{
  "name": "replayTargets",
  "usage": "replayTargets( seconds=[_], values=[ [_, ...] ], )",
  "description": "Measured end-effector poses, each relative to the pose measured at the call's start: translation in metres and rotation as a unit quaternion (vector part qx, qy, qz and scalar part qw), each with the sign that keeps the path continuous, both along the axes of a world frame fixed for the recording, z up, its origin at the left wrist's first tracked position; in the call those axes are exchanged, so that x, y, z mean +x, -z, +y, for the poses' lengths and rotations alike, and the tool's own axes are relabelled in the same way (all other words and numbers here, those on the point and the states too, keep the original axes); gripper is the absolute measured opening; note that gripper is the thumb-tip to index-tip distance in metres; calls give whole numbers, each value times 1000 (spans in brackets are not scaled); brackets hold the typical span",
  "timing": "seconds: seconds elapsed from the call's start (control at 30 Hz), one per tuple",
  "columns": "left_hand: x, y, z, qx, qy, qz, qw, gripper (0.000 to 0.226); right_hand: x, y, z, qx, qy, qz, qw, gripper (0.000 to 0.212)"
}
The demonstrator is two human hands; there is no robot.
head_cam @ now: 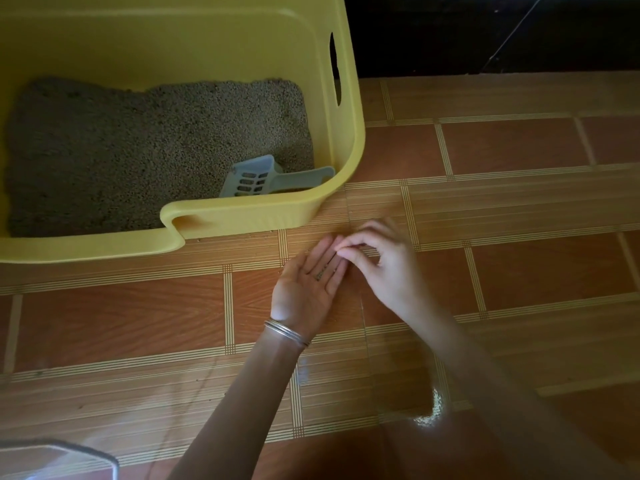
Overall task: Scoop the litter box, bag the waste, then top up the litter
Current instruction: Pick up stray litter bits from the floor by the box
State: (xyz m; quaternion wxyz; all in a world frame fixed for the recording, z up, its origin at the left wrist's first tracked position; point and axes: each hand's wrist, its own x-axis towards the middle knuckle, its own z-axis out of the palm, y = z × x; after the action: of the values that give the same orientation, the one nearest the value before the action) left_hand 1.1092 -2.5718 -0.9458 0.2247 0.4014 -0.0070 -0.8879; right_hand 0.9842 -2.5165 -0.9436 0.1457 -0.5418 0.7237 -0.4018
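Yellow plastic litter box [349, 140] at far left on tiled floor [519, 143], filled with grey-brown litter [138, 140]. Pale blue slotted scoop [252, 180] inside, flat on the litter in the near right corner, handle end against the right wall, touched by neither hand.

Left hand [308, 275] just near of the box's front rim, palm up, grip flat with fingers straight, carrying a few stray granules [322, 271]. Right hand [381, 258] just right of it, grip pinched thumb to forefinger at the left fingertips, seemingly on a single granule, though too blurred and small to confirm. Thin bangles [285, 332] on the left wrist. Further specks on the floor along the box front. Translucent object [59, 459] at the near left edge, not identifiable.

Handling, by judgement:
- **Granules:** tiny, light and dry, prone to rolling off a tilted palm. Best kept on a level, slightly cupped palm and tipped in over the low front lip.
- **Scoop:** probably light, rigid, smooth plastic. Best taken round the flat handle toward its end, leaving the slotted bowl free to sift.
- **Box:** stiff but weighted by its fill, better left in place.
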Motion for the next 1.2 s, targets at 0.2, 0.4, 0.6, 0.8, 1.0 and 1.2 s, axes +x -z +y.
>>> replayTargets(
  seconds=[0.2, 0.4, 0.6, 0.8, 1.0, 1.2],
  values=[
    [1, -2, 0, 7, 1, 14, 1000, 44, -29, 14, -5, 37, 93, -20, 995, 22],
    [3, -1, 0, 9, 2, 16, 1000, 44, -35, 26, -6, 89, 95, 30, 991, 23],
    [3, 0, 1, 0, 6, 15, 1000, 45, -27, 31, -7, 61, 122, 48, 990, 28],
    [3, 1, 1, -5, 7, 16, 1000, 46, -25, 32, -7, 63, 112, 83, 988, 24],
    [3, 1, 2, -13, 12, 10, 1000, 46, -16, 27, -6, 103, 111, 216, 965, 26],
    [2, 3, 3, -6, 6, 4, 1000, 47, -10, 19, -7, 61, 69, 126, 988, 26]
  ],
)
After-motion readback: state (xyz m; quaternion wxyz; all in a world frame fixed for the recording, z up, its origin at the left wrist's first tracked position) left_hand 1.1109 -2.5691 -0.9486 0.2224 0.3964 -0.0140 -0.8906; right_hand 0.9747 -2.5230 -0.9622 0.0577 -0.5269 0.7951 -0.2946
